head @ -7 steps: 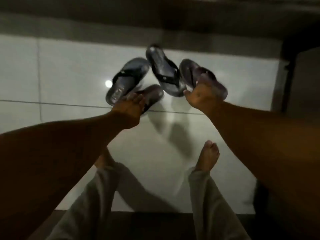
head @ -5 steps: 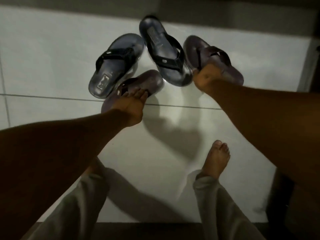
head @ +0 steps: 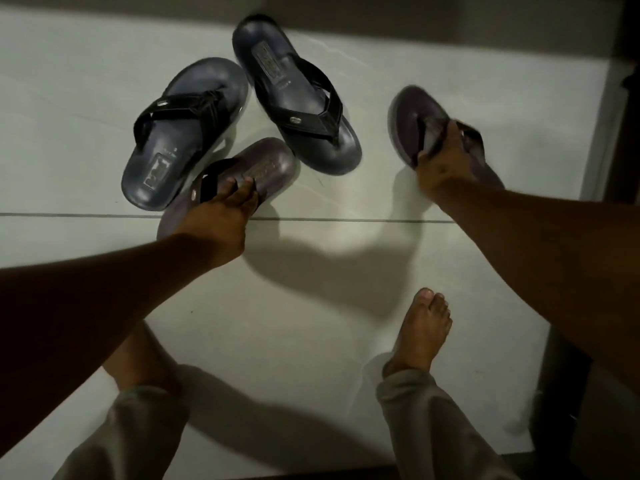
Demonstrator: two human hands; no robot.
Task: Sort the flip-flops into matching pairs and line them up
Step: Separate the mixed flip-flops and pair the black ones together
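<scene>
Bare floor (head: 329,341) open before the clustered flip-flops (head: 242,133).

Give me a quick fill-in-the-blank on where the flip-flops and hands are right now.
1. The left hand grips a ____ flip-flop.
2. The right hand holds the other brown flip-flop by its ____.
3. ____ blue flip-flops with black straps lie untouched on the floor.

Missing: brown; strap; Two

You've got two navy flip-flops (head: 187,133) (head: 294,98) with black straps, and two brownish-purple ones (head: 270,168) (head: 412,116) with dark straps. Floor (head: 311,341) is plain off-white tile, and your trousers (head: 433,427) are grey-beige.
</scene>
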